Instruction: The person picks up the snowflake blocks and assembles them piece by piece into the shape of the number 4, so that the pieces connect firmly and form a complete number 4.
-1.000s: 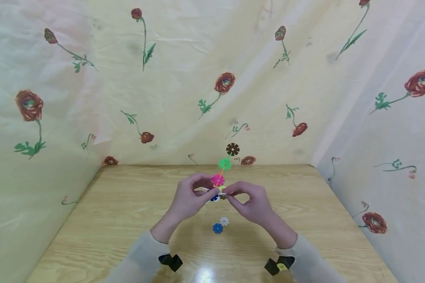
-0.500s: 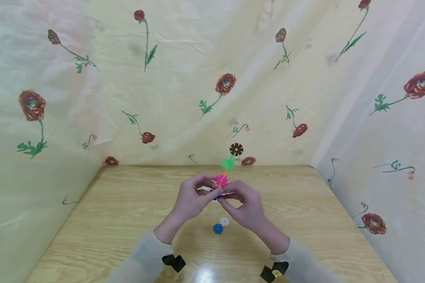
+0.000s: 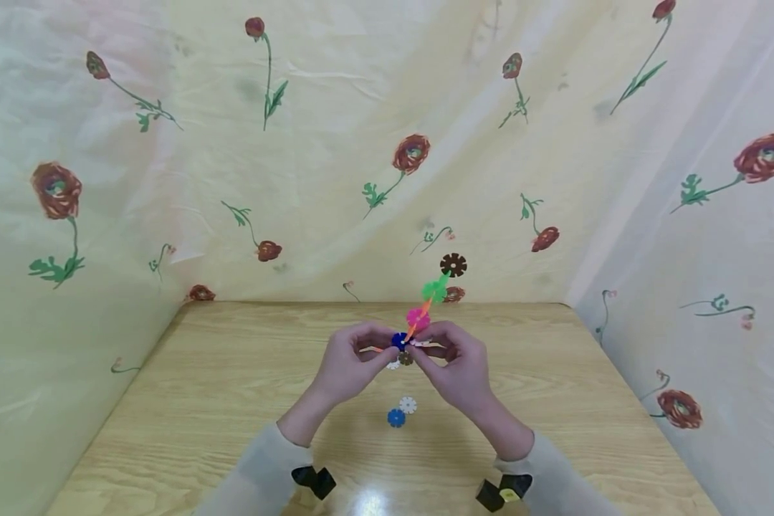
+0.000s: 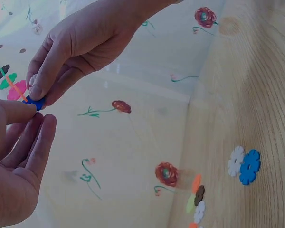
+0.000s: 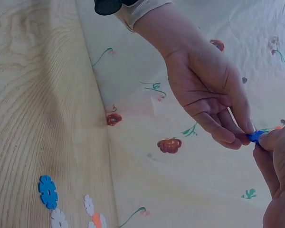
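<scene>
Above the table, both hands meet at a dark blue notched snowflake disc [image 3: 400,341]. My left hand [image 3: 348,365] pinches its left side between thumb and fingers. From the right, my right hand [image 3: 458,365] grips the same disc, its thumb and fingertips at the edge. A chain of joined discs rises from the blue one and leans right: an orange disc [image 3: 417,327] seen edge-on, a pink disc [image 3: 416,316], a green disc [image 3: 434,290] and a dark brown disc [image 3: 454,265] at the top. Fingers hide part of the blue disc [image 4: 36,102] in the left wrist view.
A bright blue disc [image 3: 396,418] and a white disc [image 3: 408,405] lie on the wooden table [image 3: 245,401] in front. Behind them, partly under the hands, lie loose discs including a brown disc [image 4: 199,195] and a yellow-green disc [image 4: 190,204]. Flowered cloth [image 3: 322,179] surrounds the table.
The chain has moved right and a little upward, leaning further right. The dark blue disc, mostly covered before, now shows between the two hands' fingertips. The loose discs in front stay put.
</scene>
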`<move>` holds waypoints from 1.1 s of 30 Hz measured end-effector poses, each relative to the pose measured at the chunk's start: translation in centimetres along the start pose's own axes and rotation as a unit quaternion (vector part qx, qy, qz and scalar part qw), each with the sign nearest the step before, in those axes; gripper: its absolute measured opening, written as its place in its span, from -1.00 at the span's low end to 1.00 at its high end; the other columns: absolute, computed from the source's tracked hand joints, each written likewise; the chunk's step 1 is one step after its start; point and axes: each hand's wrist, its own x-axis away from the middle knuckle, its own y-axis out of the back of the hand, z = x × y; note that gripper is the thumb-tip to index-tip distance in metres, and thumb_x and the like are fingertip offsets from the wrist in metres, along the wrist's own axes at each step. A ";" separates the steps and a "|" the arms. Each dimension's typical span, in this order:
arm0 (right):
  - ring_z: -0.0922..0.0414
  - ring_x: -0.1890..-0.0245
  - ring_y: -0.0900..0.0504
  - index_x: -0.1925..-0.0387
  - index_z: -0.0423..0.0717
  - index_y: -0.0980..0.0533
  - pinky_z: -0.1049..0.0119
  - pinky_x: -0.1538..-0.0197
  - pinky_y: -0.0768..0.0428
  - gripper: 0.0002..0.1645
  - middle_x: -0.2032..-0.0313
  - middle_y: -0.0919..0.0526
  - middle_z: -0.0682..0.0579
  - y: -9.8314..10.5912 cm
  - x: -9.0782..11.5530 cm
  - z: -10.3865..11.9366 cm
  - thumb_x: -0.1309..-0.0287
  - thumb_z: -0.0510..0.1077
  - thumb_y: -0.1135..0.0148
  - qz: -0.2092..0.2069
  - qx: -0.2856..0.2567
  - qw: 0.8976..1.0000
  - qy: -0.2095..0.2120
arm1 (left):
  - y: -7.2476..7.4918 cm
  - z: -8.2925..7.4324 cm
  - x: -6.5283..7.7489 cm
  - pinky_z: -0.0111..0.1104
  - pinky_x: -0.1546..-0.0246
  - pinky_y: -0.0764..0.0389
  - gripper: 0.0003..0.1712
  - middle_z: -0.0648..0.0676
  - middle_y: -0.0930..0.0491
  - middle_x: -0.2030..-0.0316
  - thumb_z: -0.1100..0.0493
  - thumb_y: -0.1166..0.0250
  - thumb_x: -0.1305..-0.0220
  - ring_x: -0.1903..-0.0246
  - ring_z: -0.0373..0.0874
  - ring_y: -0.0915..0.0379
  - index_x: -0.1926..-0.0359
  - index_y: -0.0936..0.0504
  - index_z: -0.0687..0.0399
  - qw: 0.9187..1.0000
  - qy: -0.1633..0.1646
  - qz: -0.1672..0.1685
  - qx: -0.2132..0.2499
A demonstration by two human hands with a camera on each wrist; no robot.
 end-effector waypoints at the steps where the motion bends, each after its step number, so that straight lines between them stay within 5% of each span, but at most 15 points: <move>1: 0.37 0.10 -0.81 0.22 -0.37 -0.61 0.33 0.20 -0.81 -0.66 0.30 -0.75 -0.29 0.1 0.0 0.0 0.01 -0.68 -0.43 0.004 -0.003 1.000 0.004 | 0.0 0.0 0.0 -0.31 0.09 -0.83 -0.78 0.32 -0.79 0.09 0.40 -0.42 -0.37 0.15 -0.16 -0.79 -0.01 -0.76 0.28 1.000 0.006 -0.001 0.006; 7: 0.25 0.16 -0.85 0.19 -0.39 -0.61 0.35 0.18 -0.81 -0.64 0.28 -0.77 -0.29 0.7 0.0 -0.5 -0.04 -0.73 -0.23 0.038 -0.005 0.999 0.035 | -0.1 -0.1 -0.1 -0.14 0.13 -0.85 -0.85 0.35 -0.78 0.15 0.39 -0.41 -0.38 0.27 -0.15 -0.82 0.07 -0.76 0.34 0.999 0.027 -0.013 0.025; 13: 0.27 0.11 -0.82 0.20 -0.25 -0.73 0.40 0.08 -0.79 -0.62 0.21 -0.79 -0.23 1.6 -0.4 -0.7 -0.05 -0.67 -0.38 0.049 0.030 0.997 0.046 | 0.0 -0.1 -0.2 -0.20 0.12 -0.85 -0.84 0.43 -0.75 0.14 0.41 -0.36 -0.41 0.23 0.13 -0.83 0.05 -0.72 0.44 0.998 0.035 -0.016 0.056; 20: 0.33 0.08 -0.80 0.22 -0.26 -0.77 0.40 0.06 -0.79 -0.59 0.24 -0.80 -0.24 2.0 -0.8 -0.7 0.03 -0.70 -0.41 0.060 0.032 0.996 0.060 | 0.0 -0.1 -0.2 -0.27 0.14 -0.85 -0.85 0.47 -0.75 0.15 0.40 -0.36 -0.42 0.30 -0.22 -0.80 0.08 -0.72 0.45 0.998 0.030 -0.015 0.052; 28: 0.09 0.25 -0.86 0.25 -0.22 -0.80 0.51 0.10 -0.76 -0.67 0.29 -0.84 -0.18 2.2 -1.2 -0.7 0.00 -0.61 -0.48 0.062 0.069 0.991 0.097 | 0.1 -0.2 -0.1 -0.26 0.15 -0.85 -0.87 0.43 -0.77 0.16 0.40 -0.37 -0.41 0.26 0.11 -0.82 0.09 -0.75 0.41 0.999 0.016 -0.026 0.042; 33: 0.06 0.26 -0.86 0.26 -0.22 -0.80 0.51 0.09 -0.76 -0.71 0.29 -0.83 -0.18 2.3 -1.4 -0.5 -0.03 -0.57 -0.49 0.064 0.070 0.990 0.104 | 0.2 -0.4 -0.2 -0.28 0.15 -0.84 -0.86 0.43 -0.78 0.17 0.39 -0.37 -0.41 0.28 -0.04 -0.82 0.08 -0.76 0.41 0.999 0.004 -0.021 0.034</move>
